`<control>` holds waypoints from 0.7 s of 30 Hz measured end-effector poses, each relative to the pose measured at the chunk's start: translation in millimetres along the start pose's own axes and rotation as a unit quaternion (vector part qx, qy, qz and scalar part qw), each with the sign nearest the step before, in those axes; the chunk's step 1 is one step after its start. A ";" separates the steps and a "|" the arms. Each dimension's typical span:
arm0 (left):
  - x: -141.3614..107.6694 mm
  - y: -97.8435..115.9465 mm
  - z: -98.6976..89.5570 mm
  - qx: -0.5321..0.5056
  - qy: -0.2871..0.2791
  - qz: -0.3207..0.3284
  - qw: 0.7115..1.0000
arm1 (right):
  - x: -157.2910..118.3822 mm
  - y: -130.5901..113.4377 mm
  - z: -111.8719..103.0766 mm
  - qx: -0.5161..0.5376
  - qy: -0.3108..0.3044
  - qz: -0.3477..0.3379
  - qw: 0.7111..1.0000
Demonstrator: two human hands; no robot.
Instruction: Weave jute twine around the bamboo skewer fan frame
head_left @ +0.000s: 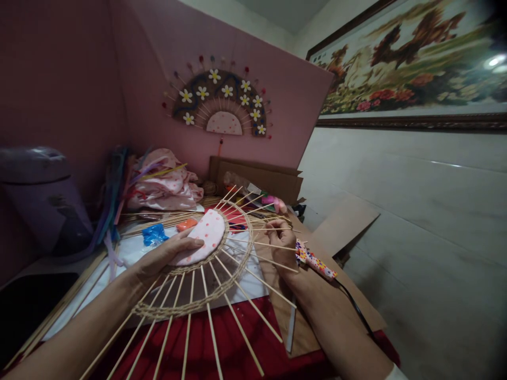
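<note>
My left hand [180, 248] grips a half-round fan frame by its white cloth centre [206, 237] with red dots, thumb on top and the other fingers hidden beneath. Thin wooden sticks fan out from that centre, and a woven band of brown twine [222, 287] runs across them in an arc. Among the stick ends on the right, my right hand [280, 237] has its fingers curled together in a pinch. What they hold, if anything, is too small to make out. A flower-patterned glue gun [317, 262] with a black cord lies beside my right wrist.
A finished-looking fan with white flowers [227, 100] hangs on the pink board [150, 79]. Crumpled dotted cloth [164, 182], a blue packet [154, 235], loose sticks and cardboard [257, 179] lie behind the frame. A purple bin [47, 206] stands left; red cloth [245, 338] covers the front.
</note>
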State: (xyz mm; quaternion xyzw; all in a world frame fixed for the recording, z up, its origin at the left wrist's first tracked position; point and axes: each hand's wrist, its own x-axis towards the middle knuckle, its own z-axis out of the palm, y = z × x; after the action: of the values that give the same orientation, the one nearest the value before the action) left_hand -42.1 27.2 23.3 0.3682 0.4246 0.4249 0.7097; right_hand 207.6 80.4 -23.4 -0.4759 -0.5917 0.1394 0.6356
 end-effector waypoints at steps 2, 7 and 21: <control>0.5 0.0 -0.5 0.002 0.005 -0.002 1.000 | 3.8 9.4 4.9 0.000 0.016 -0.004 1.000; -0.7 2.4 1.7 0.013 0.012 -0.002 1.000 | 1.3 13.9 0.6 -0.010 0.047 -0.024 0.999; -1.3 3.0 3.0 0.021 0.008 -0.013 1.000 | 8.1 6.4 -5.1 -0.041 0.117 -0.070 0.990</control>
State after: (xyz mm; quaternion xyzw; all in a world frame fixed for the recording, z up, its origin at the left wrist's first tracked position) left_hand -40.6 26.7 27.4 0.3740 0.4433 0.4097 0.7041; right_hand 216.7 87.4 -22.5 -0.4720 -0.5507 0.0132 0.6884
